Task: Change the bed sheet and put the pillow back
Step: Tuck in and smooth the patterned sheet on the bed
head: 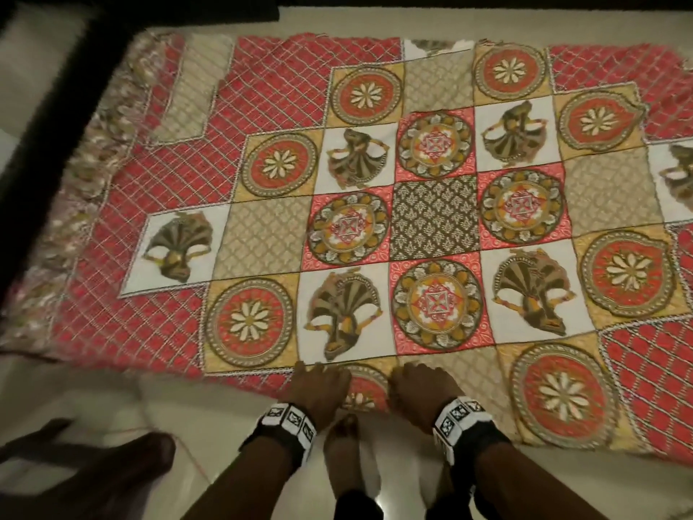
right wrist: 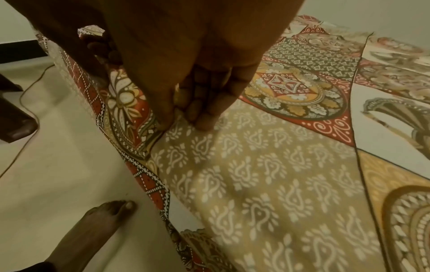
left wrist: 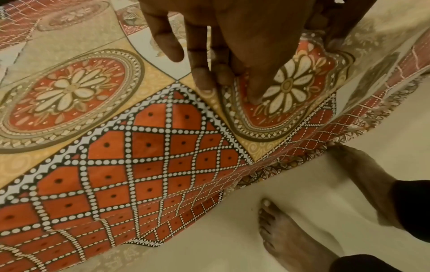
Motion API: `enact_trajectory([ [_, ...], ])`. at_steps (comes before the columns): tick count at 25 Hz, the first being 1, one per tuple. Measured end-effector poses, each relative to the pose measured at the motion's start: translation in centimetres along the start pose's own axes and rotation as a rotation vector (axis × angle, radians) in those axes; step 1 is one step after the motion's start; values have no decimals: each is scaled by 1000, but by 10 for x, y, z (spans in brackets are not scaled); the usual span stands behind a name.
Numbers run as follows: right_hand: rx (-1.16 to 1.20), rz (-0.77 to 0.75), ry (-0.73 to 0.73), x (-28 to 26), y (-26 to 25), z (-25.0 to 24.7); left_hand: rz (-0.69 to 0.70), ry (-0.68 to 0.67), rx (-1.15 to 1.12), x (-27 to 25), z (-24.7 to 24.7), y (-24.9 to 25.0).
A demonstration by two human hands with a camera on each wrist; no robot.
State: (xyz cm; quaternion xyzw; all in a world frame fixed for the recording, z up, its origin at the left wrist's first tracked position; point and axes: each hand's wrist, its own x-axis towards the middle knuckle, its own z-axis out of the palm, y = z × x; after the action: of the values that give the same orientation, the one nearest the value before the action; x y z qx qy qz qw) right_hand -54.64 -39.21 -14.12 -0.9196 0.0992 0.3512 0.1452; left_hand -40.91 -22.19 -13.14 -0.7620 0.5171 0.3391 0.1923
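A patterned bed sheet point(head: 431, 219) in red, beige and white squares lies spread flat on the pale floor. Its near edge is by my feet. My left hand point(head: 318, 382) and right hand point(head: 423, 386) sit close together on that near edge. In the left wrist view my left hand point(left wrist: 229, 88) points down, its thumb and fingers pinching a small ridge of the sheet point(left wrist: 144, 147) over a flower medallion. In the right wrist view my right hand point(right wrist: 184, 120) pinches a fold of the sheet point(right wrist: 267, 184) on a beige square. No pillow is in view.
My bare feet point(head: 345, 444) stand on the pale tiled floor point(head: 187, 407) just before the sheet's edge. A dark furniture edge point(head: 48, 118) runs along the left. A dark furniture leg point(right wrist: 16, 128) and a thin cable point(right wrist: 25, 103) lie on the floor at my left.
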Motion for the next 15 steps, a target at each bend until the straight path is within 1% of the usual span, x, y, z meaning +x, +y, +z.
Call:
enact_trajectory([
  [2,-29,8,-80,9,-8,-1,54,9,4,-4,6,-18],
  [5,-25,0,-200,10,-11,-19,151,-6,3,-11,4,-20],
  [6,-30,-7,-241,10,-11,-29,158,-30,-16,-14,2,-18],
  [8,-53,-29,-304,8,-11,-42,177,-119,-31,-25,-5,-16],
  [10,-75,-39,-286,9,-11,-46,191,-159,-12,-34,-10,-19],
  [12,-77,-35,-187,14,-13,-43,147,-110,-54,-36,-15,-25],
  [14,-33,-8,-93,18,-16,-35,161,17,-74,-30,-18,-28],
  [15,-2,2,-30,19,-18,-30,194,124,-71,-23,-18,-28],
])
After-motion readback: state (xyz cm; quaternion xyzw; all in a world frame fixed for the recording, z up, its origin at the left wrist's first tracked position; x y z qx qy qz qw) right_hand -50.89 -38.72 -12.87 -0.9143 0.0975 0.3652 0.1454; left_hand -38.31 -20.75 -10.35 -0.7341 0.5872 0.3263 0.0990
